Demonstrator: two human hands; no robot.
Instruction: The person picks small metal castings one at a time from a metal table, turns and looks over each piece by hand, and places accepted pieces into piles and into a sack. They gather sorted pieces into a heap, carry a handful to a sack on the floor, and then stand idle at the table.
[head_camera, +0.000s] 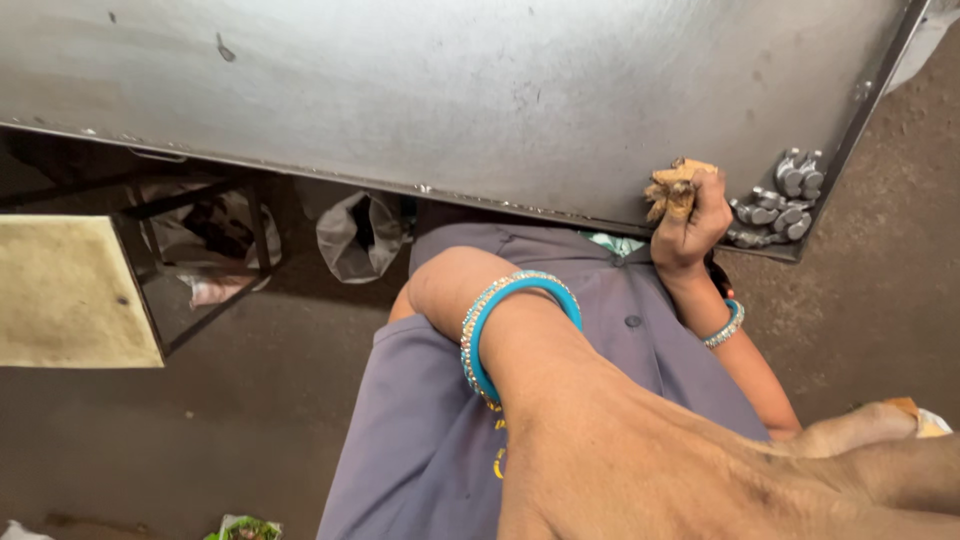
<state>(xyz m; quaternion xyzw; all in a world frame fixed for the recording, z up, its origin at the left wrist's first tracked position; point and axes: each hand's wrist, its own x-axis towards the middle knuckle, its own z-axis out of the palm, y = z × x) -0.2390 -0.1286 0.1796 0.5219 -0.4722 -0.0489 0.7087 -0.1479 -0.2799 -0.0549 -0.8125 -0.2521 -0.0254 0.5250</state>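
One hand (690, 225) clutching indistinct brown wad (674, 192)

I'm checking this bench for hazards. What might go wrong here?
1. The metal pieces lie at the table corner, near its edge; a nudge from the right hand might knock them off.
2. The left hand fills the foreground, hiding part of the floor below.
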